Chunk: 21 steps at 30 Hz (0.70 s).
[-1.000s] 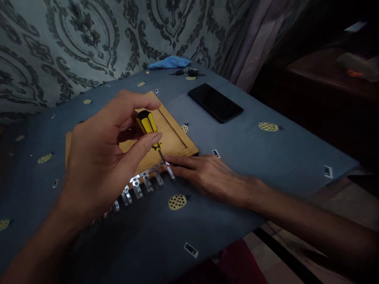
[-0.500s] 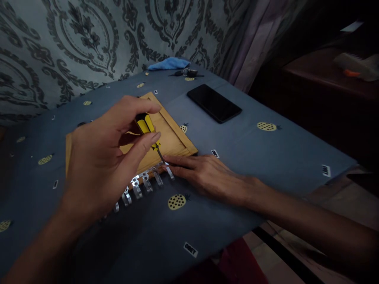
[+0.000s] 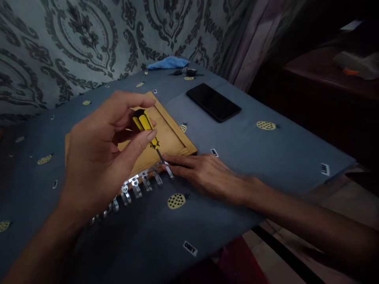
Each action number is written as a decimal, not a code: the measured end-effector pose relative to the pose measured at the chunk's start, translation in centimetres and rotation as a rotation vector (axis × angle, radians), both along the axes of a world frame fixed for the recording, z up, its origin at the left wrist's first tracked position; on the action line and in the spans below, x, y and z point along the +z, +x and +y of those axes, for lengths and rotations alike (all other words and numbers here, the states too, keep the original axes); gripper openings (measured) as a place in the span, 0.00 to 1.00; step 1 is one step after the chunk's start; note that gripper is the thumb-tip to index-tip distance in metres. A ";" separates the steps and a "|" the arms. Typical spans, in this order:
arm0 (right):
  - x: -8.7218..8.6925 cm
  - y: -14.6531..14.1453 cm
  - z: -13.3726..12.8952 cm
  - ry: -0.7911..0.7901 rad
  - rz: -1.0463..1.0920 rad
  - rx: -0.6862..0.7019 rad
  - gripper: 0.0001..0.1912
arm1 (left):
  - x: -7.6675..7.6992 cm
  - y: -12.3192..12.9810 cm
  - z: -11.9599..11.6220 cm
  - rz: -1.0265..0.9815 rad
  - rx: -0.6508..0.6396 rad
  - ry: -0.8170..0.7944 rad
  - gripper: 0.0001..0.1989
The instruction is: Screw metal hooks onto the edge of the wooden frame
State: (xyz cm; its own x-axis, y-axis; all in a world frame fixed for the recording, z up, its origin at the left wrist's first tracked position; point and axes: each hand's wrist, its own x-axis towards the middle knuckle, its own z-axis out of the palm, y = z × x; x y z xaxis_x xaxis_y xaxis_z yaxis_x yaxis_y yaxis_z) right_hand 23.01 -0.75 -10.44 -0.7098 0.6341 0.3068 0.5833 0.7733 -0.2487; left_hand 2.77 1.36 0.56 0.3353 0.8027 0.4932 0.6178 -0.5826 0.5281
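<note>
So a small yellow and black screwdriver (image 3: 146, 126) is being held in the left hand (image 3: 94, 157), pinched between the thumb and the curled fingers behind the handle. The index finger is stretched out above the black cap. The tool is tilted, handle up toward the far left, and its metal tip is brought down to the right end of the metal hook strip (image 3: 144, 174).

The right hand (image 3: 209, 175) is laid low, palm down, with its index and middle fingers reached out flat to that same end, right beside the tip. The two fingers are held close together, but whether anything tiny is pinched there can't be told, too dark and small.

The strip is lined up along the near edge of the wooden board (image 3: 168, 136), with its curved hooks poking out past the edge toward the near side. Its left part is partly covered by the left hand. The board is laid flat on the blue tablecloth (image 3: 231, 169), which is printed with pineapples and little word labels.

A black phone (image 3: 213, 102) is set down to the far right of the board, and some keys (image 3: 189, 71) and a crumpled blue cloth (image 3: 167, 63) are left near the far corner.
</note>
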 end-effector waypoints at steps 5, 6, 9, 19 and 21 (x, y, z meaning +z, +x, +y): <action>0.2 -0.1 0.0 0.010 -0.007 0.003 0.29 | -0.7 -0.2 0.2 -0.008 -0.013 0.009 0.12; 0.2 -0.1 0.0 0.010 -0.015 0.000 0.29 | -0.9 -0.2 0.2 0.016 0.014 0.051 0.12; 0.3 0.0 0.0 0.003 -0.032 -0.008 0.32 | -0.8 -0.1 0.0 0.066 0.050 0.123 0.11; -0.1 -0.1 0.1 0.021 -0.002 0.005 0.29 | 0.4 -0.1 -0.5 0.119 -0.028 0.017 0.13; -0.1 -0.1 0.0 0.023 -0.003 0.001 0.29 | 0.0 -0.2 -0.6 0.155 -0.032 0.097 0.13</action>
